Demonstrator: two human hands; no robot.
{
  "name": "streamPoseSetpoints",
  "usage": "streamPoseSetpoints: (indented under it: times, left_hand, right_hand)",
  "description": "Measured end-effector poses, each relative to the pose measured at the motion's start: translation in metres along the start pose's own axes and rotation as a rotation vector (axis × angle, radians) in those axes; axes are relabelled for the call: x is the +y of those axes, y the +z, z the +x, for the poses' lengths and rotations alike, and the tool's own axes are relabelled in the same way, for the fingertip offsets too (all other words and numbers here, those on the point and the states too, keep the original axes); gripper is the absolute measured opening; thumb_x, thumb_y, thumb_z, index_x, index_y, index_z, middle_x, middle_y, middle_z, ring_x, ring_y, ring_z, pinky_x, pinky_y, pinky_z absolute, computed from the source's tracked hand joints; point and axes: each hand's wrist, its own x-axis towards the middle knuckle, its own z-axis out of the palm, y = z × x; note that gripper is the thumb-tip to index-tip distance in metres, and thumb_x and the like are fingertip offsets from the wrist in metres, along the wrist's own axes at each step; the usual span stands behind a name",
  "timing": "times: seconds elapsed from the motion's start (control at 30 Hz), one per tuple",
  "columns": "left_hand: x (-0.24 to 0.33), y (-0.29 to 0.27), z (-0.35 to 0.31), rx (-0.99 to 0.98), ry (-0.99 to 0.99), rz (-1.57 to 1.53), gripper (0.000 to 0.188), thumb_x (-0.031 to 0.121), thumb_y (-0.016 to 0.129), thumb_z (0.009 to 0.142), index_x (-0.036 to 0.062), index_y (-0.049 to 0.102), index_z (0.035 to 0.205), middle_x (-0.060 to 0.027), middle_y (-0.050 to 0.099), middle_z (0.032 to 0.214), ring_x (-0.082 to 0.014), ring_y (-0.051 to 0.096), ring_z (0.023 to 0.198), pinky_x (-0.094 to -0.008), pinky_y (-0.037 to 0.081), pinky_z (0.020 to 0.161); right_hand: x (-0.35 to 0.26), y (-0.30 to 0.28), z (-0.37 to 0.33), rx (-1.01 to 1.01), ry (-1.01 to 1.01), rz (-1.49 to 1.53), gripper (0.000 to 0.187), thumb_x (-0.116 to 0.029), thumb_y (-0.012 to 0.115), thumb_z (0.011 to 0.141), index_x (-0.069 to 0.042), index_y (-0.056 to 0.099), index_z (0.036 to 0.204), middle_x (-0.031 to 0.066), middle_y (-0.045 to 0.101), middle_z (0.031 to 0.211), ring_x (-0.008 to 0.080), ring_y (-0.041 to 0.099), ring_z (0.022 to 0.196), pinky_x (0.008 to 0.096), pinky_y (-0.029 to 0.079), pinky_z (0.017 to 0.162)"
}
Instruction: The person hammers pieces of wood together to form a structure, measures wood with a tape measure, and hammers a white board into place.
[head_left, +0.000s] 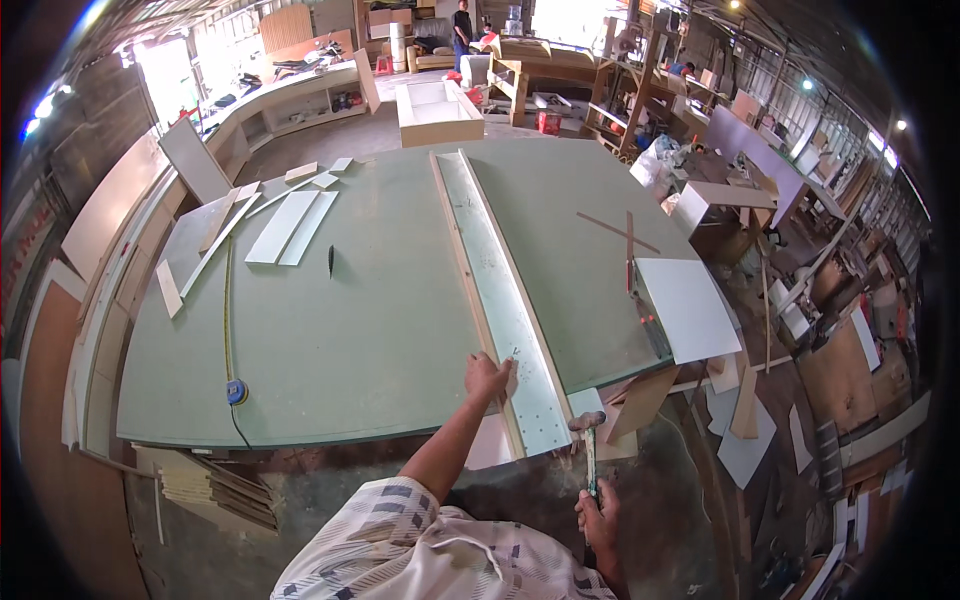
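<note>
A long, shallow trough-like panel [497, 285], white inside with raw wooden strips along its sides, lies lengthwise on a big green worktable [390, 240]. Small nails [515, 352] are scattered inside it. My left hand [487, 376] is at the trough's left wooden strip [463, 265], its fingers bent and closed; whatever they grip is too small to make out. My right hand [600, 515] is closed round the handle of a hammer [588, 430]. The hammer is held upright by the near end of the trough, its head just off the table's front edge.
On the table's left lie a blue tape measure [236, 391] with its blade pulled out, white panels [290, 228] and wood offcuts. To the right are red-handled pliers [650, 325], crossed thin strips and a white sheet [687, 308]. Scrap boards [740, 430] clutter the floor at right.
</note>
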Motion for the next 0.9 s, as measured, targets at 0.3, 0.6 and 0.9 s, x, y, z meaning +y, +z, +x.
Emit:
streamPoseSetpoints:
  times: [0.3,0.6,0.9]
  left_hand:
    - [0.014,0.032,0.061,0.277,-0.096,0.058,0.044,0.038,0.062,0.094,0.0002,0.053,0.116,-0.0208,0.056,0.117,-0.0376,0.064,0.103,-0.0496,0.053,0.085]
    - [0.024,0.014,0.143,0.363,-0.070,0.105,0.029,0.031,0.060,0.095,0.0037,0.053,0.103,-0.0200,0.063,0.103,-0.0413,0.065,0.093,-0.0511,0.052,0.080]
    - [0.033,0.018,0.155,0.367,-0.125,0.152,0.029,0.031,0.059,0.096,0.0037,0.053,0.104,-0.0200,0.064,0.100,-0.0411,0.067,0.089,-0.0501,0.054,0.079]
  right_hand:
    - [-0.011,0.008,0.039,-0.059,-0.018,-0.096,0.018,-0.015,0.059,0.098,-0.006,0.054,0.112,-0.0005,0.056,0.065,0.0045,0.045,0.045,0.0222,0.036,0.039]
    - [-0.019,0.024,0.105,-0.070,-0.126,-0.361,0.026,-0.020,0.053,0.103,-0.001,0.058,0.119,0.0071,0.057,0.078,0.0154,0.056,0.066,0.0325,0.047,0.062]
    - [-0.029,0.043,0.150,-0.109,-0.221,-0.574,0.038,-0.021,0.052,0.102,0.000,0.055,0.133,0.0262,0.066,0.117,0.0419,0.066,0.105,0.0423,0.052,0.087]
